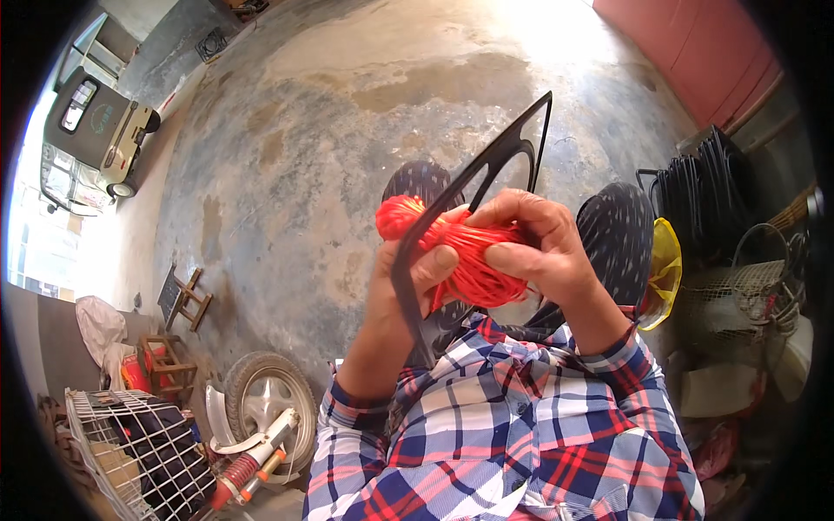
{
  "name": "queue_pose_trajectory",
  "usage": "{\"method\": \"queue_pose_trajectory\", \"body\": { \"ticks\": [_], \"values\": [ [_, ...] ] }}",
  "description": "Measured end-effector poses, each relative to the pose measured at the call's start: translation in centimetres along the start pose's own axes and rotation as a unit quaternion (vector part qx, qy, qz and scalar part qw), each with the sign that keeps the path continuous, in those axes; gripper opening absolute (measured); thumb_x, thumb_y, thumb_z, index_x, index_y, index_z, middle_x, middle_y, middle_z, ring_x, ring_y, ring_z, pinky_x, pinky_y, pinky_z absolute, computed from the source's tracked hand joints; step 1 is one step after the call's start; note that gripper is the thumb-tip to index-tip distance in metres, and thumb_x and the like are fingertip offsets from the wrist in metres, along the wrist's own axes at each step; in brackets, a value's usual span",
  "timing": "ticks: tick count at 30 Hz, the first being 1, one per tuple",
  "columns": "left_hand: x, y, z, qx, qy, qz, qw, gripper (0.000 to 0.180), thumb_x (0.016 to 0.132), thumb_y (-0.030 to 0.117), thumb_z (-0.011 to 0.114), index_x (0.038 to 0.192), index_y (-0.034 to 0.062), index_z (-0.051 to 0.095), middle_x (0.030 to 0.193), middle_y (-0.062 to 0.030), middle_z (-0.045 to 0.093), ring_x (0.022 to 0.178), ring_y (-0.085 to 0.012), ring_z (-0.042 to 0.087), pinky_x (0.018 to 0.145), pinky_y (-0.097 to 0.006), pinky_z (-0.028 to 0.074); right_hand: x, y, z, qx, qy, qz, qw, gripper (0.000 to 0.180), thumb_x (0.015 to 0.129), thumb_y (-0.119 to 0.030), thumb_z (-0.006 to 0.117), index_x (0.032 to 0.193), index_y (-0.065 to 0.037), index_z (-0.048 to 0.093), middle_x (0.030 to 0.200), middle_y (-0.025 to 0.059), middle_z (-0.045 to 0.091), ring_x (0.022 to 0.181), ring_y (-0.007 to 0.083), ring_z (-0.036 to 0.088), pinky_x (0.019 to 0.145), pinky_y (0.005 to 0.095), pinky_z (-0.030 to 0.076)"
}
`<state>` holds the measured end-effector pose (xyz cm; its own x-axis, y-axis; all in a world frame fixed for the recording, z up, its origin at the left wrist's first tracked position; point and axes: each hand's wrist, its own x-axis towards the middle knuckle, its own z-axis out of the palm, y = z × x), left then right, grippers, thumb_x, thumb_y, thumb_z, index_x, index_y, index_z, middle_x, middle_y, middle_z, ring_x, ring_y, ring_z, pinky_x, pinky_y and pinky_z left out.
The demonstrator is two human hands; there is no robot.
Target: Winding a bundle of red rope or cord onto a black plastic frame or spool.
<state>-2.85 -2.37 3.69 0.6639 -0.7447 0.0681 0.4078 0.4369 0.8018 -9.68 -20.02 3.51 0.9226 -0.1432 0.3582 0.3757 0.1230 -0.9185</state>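
Note:
A bundle of bright red-orange string (408, 214) is wrapped around a thin black frame (512, 143) with curved cut-outs. My left hand (417, 276) grips the frame's lower bar and presses its thumb on the string. From the right, my right hand (530, 239) closes its fingers over the string where it crosses the frame. Both hands are raised above my lap, and the sleeves are a blue, red and white check. My knees in dark dotted fabric show behind the hands.
Stained concrete floor (347, 113) stretches ahead. A wire cage (139, 443), a car wheel (269, 399) and small wooden stools (184, 300) stand at lower left. A small vehicle (91, 130) is parked far left. Black frames (704, 191), a yellow bag (665, 269) and wire baskets sit right.

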Motion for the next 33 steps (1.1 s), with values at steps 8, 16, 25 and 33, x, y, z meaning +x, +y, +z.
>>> {"method": "queue_pose_trajectory", "body": {
  "ticks": [8,16,25,33],
  "values": [
    [0.0,-1.1,0.0,-0.254,-0.172,-0.164,0.938,0.050,0.098,0.029,0.052,0.129,-0.0100,0.048,0.127,-0.0185,0.059,0.116,-0.0284,0.059,0.101,-0.041,0.046,-0.4,5.4,-0.4,0.290,-0.056,0.189,0.937,0.042,0.092,-0.031,0.062,0.116,0.003,0.061,0.108,0.0086,0.067,0.101,0.0174,0.062,0.086,0.0304,0.048],
    [-0.5,-0.9,1.3,-0.153,-0.032,-0.137,0.978,0.071,0.097,0.059,0.040,0.132,-0.0025,0.049,0.115,-0.0145,0.063,0.091,-0.0167,0.062,0.075,-0.028,0.048,0.1,3.9,-2.2,0.328,0.076,0.097,0.937,0.034,0.093,-0.016,0.056,0.118,0.007,0.059,0.115,0.0158,0.066,0.102,0.0208,0.065,0.088,0.0327,0.051],
    [0.0,0.2,-2.9,0.002,-0.014,0.018,1.000,0.060,0.098,0.053,0.044,0.129,0.0021,0.054,0.081,-0.0139,0.055,0.055,-0.0142,0.049,0.039,-0.023,0.036,-3.1,1.0,-5.7,0.286,0.126,0.014,0.950,0.038,0.092,-0.037,0.052,0.109,-0.004,0.060,0.122,0.0146,0.058,0.119,0.0284,0.052,0.098,0.0460,0.041],
    [0.3,1.2,-6.2,-0.055,-0.089,0.031,0.994,0.036,0.097,0.018,0.057,0.131,0.0080,0.053,0.088,-0.0142,0.055,0.059,-0.0144,0.050,0.042,-0.024,0.043,-4.9,-3.4,-7.6,0.427,-0.047,-0.088,0.899,0.039,0.105,-0.046,0.031,0.094,-0.010,0.040,0.050,0.0000,0.047,0.043,0.0163,0.049,0.072,0.0408,0.048]
  ]
}}
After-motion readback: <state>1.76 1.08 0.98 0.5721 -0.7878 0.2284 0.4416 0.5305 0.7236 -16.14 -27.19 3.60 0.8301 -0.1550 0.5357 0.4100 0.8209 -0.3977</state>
